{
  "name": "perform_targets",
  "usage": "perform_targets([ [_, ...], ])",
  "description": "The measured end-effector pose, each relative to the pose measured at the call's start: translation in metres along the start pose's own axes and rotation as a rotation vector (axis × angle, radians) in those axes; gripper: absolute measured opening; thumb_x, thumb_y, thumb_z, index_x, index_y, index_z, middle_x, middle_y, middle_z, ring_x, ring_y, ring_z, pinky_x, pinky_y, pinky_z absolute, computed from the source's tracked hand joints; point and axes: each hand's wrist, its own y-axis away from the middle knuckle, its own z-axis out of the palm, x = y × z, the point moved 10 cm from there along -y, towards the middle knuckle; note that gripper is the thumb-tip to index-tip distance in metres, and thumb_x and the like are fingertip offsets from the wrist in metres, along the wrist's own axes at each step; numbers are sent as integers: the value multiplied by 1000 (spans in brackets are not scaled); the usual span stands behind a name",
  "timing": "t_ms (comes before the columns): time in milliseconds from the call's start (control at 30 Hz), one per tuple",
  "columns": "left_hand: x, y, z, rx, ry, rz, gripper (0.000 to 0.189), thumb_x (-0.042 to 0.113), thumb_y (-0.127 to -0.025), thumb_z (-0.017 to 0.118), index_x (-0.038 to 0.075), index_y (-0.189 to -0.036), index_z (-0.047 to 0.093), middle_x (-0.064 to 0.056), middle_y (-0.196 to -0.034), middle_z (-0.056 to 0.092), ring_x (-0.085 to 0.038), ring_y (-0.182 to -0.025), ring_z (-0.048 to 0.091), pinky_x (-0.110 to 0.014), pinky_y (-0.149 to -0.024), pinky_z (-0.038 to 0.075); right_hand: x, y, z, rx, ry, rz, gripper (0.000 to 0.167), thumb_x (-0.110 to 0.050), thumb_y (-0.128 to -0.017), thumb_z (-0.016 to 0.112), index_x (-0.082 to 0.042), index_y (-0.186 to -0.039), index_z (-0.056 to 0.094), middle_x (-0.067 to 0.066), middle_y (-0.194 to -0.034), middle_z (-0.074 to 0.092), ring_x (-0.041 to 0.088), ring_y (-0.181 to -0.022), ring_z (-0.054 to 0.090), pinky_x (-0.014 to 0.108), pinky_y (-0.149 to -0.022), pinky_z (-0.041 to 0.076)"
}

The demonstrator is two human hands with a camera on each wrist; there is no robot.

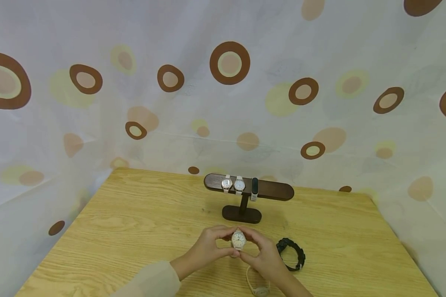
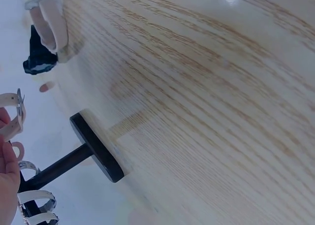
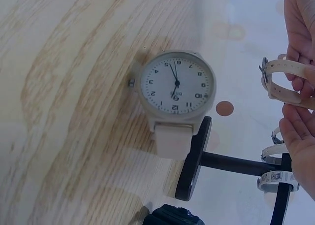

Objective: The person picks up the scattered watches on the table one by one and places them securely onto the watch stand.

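A cream watch (image 1: 238,240) is held up above the table, its round white dial toward the head camera. My left hand (image 1: 207,248) pinches it from the left between fingers and thumb. From the right, the fingertips and thumb of my right hand (image 1: 264,255) pinch its top and bottom. In the right wrist view, the buckled strap (image 3: 285,94) forms a closed loop. A second pale watch (image 3: 177,84) lies on the table below my right hand, dial showing. Beside that hand lies a black watch (image 1: 301,256), its strap curved in a ring.
A dark brown T-shaped watch stand (image 1: 278,191) stands beyond my hands. Its bar carries two white watches, one at the left (image 1: 226,184) and another beside it (image 1: 239,185), plus a dark-faced band (image 1: 254,186). A patterned curtain (image 1: 208,103) surrounds the wooden table (image 1: 134,214).
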Motion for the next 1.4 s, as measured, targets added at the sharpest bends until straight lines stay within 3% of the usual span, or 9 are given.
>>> perform_targets([
  [167, 1, -2, 1, 9, -35, 20, 53, 15, -72, 76, -9, -117, 59, -14, -99, 68, -19, -84, 65, -22, -77, 56, 0, -1, -2, 13, 0, -2, 49, -15, -80, 73, -2, -124, 56, 14, -120, 62, 26, -102, 63, 41, -86, 54],
  [433, 4, -6, 0, 21, -34, 9, 51, 15, -71, 76, -6, -116, 61, -15, -106, 68, -21, -88, 65, -25, -79, 56, -2, 1, -11, 109, -11, -23, 45, -2, -74, 75, -4, -117, 60, 11, -113, 65, 12, -100, 63, 35, -85, 55],
  [600, 3, -13, -5, -9, -119, 31, 49, 17, -74, 74, -4, -117, 61, -10, -99, 68, -20, -89, 64, -26, -80, 55, 3, 1, -19, 169, -26, 8, 44, -3, -72, 77, -4, -113, 61, 9, -111, 66, 8, -100, 62, 35, -85, 55],
  [700, -3, -18, -17, 18, -210, 16, 47, 19, -75, 74, 1, -117, 62, -8, -99, 67, -20, -92, 63, -27, -83, 55, 8, 2, -25, 205, -37, 38, 43, -3, -71, 78, -3, -111, 62, 8, -109, 66, 5, -99, 61, 30, -85, 55],
  [767, -5, -21, -31, 79, -265, 15, 47, 18, -74, 75, 3, -116, 62, -7, -100, 67, -19, -93, 63, -29, -84, 54, 13, 2, -29, 231, -40, 52, 43, -1, -70, 78, -2, -110, 62, 8, -107, 67, 1, -97, 60, 28, -83, 55],
  [933, -1, -26, -66, 244, -408, 96, 49, 17, -70, 78, 1, -113, 63, -10, -106, 64, -23, -99, 61, -32, -84, 54, 26, 6, -41, 266, -34, 120, 43, -1, -69, 78, -3, -109, 63, 7, -104, 67, -3, -90, 58, 27, -79, 56],
  [1033, 2, -31, -80, 292, -472, 147, 52, 17, -68, 79, -1, -114, 62, -12, -108, 61, -26, -101, 60, -33, -85, 54, 33, 9, -48, 271, -32, 160, 44, -4, -70, 79, -3, -110, 62, 7, -105, 66, -4, -90, 57, 24, -78, 56],
  [1167, 0, -40, -92, 311, -525, 177, 53, 14, -68, 79, -3, -115, 61, -14, -110, 59, -27, -103, 58, -35, -86, 53, 40, 12, -54, 273, -30, 195, 44, -6, -72, 78, -2, -112, 61, 8, -107, 65, -5, -92, 56, 23, -81, 55],
  [1400, -11, -51, -101, 293, -593, 161, 57, 20, -72, 78, 1, -121, 58, -17, -120, 56, -31, -110, 55, -42, -94, 49, 45, 16, -63, 305, 6, 174, 45, -4, -71, 78, 1, -112, 60, 10, -107, 65, -9, -91, 55, 27, -82, 55],
])
